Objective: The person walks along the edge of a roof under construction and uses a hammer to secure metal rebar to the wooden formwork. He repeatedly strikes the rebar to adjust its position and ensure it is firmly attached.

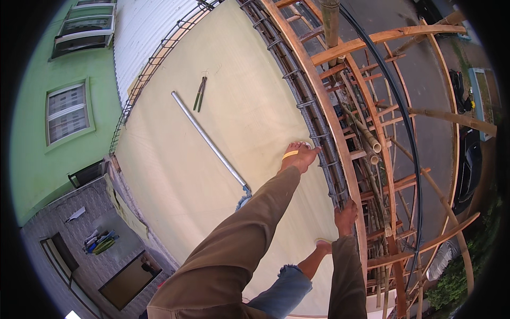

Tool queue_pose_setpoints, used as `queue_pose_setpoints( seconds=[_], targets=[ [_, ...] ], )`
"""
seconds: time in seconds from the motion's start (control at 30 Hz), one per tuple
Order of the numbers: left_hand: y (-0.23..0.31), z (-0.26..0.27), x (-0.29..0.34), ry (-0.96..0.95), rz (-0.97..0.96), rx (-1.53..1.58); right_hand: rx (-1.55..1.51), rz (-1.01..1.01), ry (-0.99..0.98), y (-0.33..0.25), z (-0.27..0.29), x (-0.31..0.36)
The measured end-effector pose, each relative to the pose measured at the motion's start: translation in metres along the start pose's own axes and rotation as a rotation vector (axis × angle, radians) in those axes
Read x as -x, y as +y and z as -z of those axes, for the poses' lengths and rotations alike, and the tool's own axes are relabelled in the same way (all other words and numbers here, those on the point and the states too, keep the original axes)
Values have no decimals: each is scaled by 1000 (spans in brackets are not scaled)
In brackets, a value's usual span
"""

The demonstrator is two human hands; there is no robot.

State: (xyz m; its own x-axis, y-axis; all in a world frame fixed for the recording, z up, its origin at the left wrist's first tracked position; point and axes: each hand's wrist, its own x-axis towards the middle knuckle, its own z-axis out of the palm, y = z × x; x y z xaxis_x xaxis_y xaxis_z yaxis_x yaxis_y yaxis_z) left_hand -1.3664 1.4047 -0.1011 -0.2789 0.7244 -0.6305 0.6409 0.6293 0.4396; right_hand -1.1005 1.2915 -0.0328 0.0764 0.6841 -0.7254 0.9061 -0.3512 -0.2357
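Observation:
A long rebar cage (305, 101) of dark ribbed bars with stirrups runs along the right edge of a pale yellowish sheet deck (244, 80). My left hand (305, 159) reaches across to the cage, its fingers closed at the near-side bar. A sandalled foot with a yellow strap (290, 154) shows right behind that hand. Nearer to me, my right hand (346, 217) is closed on the cage's near end, beside the orange-brown edge board (357, 181). The grip's underside is hidden on both hands.
On the deck lie a metal pipe (207, 138) and long-handled cutters (200, 94). Past the edge board, timber and bamboo scaffolding (380, 133) drops toward a road (435, 95), with a black cable (398, 90) crossing it. Another rebar cage (143, 72) borders the far left, before a green house (37, 106).

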Motion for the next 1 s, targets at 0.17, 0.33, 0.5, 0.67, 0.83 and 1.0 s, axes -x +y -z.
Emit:
queue_pose_setpoints(
  seconds=[0.17,0.33,0.5,0.67,0.83,1.0],
  targets=[
    [16,116,109,-364,168,314,-14,7,-12,16,8,60],
    [-22,196,250,-337,186,26,-32,92,-91,50,17,133],
    [16,224,324,-602,316,-274,-136,20,-140,34,50,168],
    [40,190,310,-511,240,-430,-232,-91,-158,21,54,221],
    [52,162,317,-498,97,-510,-152,-361,-347,46,58,312],
    [47,154,314,-483,-60,-535,-214,-841,-550,49,80,397]
  ],
)
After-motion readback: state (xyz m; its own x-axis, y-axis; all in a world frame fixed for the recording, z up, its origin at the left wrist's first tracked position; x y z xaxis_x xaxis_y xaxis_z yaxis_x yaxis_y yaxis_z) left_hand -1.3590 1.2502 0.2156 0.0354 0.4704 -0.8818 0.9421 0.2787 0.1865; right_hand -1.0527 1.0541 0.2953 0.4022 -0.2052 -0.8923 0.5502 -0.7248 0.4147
